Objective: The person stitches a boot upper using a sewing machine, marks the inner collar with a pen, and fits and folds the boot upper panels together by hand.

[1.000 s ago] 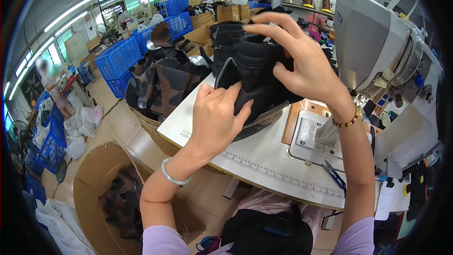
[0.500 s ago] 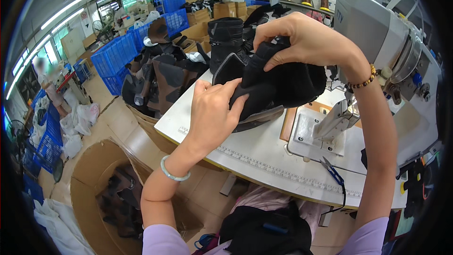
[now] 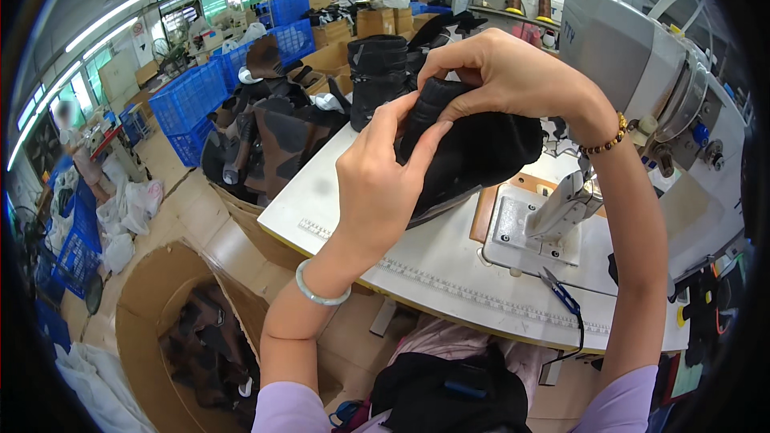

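Note:
Above the white sewing table (image 3: 321,212), both of my hands grip a black boot upper (image 3: 481,148) with a soft, dark lining. My left hand (image 3: 373,184) pinches its padded edge from the near left side, thumb and fingers closed. From above and to the right, my right hand (image 3: 513,76) pinches the same edge between thumb and fingers, close to the left fingertips. The lower part of the upper rests on or just over the tabletop; my hands hide some of it. Behind it stands another black boot upper (image 3: 377,72).
A sewing machine (image 3: 541,220) occupies the table's right side, with blue-handled thread snips (image 3: 564,297) near the front edge. Brown and black cut pieces (image 3: 277,140) pile up at the left. A cardboard box (image 3: 136,313) stands on the floor, and blue crates (image 3: 188,96) lie beyond.
My left hand has moved up and right to the padded edge, beside my right fingers. That edge is now pinched together by both hands, and the upper has turned slightly.

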Motion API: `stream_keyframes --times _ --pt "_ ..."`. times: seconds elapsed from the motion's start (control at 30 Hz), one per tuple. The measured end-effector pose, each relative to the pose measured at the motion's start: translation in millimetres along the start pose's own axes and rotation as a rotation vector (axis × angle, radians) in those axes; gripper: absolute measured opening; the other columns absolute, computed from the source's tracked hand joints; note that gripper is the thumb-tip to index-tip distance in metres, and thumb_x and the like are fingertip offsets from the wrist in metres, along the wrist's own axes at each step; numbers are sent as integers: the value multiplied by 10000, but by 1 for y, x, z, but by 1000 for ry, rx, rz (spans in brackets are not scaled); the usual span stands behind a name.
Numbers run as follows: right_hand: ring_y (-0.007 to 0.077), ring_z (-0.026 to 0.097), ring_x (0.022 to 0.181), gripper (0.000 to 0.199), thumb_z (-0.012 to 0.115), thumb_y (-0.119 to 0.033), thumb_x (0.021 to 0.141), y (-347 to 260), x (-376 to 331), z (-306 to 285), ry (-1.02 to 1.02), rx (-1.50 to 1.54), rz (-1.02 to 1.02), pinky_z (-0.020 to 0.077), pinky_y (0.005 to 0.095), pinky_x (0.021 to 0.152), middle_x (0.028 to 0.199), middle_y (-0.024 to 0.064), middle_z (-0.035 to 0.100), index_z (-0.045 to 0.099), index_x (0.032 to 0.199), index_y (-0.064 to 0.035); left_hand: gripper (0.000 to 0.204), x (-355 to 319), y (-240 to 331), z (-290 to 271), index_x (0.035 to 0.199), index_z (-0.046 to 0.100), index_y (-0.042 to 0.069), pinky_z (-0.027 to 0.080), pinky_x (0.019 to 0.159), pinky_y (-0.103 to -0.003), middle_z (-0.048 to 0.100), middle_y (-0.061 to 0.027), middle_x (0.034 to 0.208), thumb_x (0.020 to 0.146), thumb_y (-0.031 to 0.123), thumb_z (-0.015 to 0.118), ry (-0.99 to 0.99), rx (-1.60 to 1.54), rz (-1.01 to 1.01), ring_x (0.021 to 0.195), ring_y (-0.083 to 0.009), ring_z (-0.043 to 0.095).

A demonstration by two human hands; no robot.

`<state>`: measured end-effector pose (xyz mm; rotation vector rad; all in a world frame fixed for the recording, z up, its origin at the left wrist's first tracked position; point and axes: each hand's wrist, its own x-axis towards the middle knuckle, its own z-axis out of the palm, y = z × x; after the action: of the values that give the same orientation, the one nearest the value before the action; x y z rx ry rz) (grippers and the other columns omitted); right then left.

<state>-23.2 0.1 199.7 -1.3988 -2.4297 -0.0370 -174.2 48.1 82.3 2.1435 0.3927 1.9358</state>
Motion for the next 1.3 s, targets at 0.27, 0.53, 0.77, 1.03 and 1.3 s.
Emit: stream_keyframes --times 0.27,0.53,0.77,1.03,1.3 --pt "78 506 661 227 650 -44 771 8 -24 6 253 82 -27 426 216 611 815 14 591 538 966 -16 207 -2 3 13 944 615 -26 498 613 -279 650 -142 816 754 32 677 87 6 56 700 -223 644" --pt "186 569 689 188 628 -52 775 5 -38 18 403 88 -14 472 299 656 782 101 612 521 921 -4 226 -2 12 16 972 614 -27 500 674 -256 661 -113 828 764 33 677 52 -153 -138 737 -156 644" --pt "255 593 804 234 614 -78 755 10 -43 50 732 -77 -61 496 302 713 899 110 600 537 971 -33 183 -9 21 18 954 614 -37 449 643 -197 642 -34 739 794 39 660 79 18 -238 675 -55 551" --pt "152 569 666 112 546 -172 768 -60 -229 150 264 -200 266 457 263 528 691 21 519 550 817 -72 159 -3 3 14 958 593 -62 406 661 -162 607 -36 800 846 50 607 182 20 -269 711 -55 513" --pt "328 559 967 333 455 0 775 0 -426 169 360 -698 1262 489 364 763 1114 203 535 500 1104 32 140 -6 -6 22 939 584 -46 456 746 -216 623 -71 864 806 -26 621 151 0 -219 776 -104 563"
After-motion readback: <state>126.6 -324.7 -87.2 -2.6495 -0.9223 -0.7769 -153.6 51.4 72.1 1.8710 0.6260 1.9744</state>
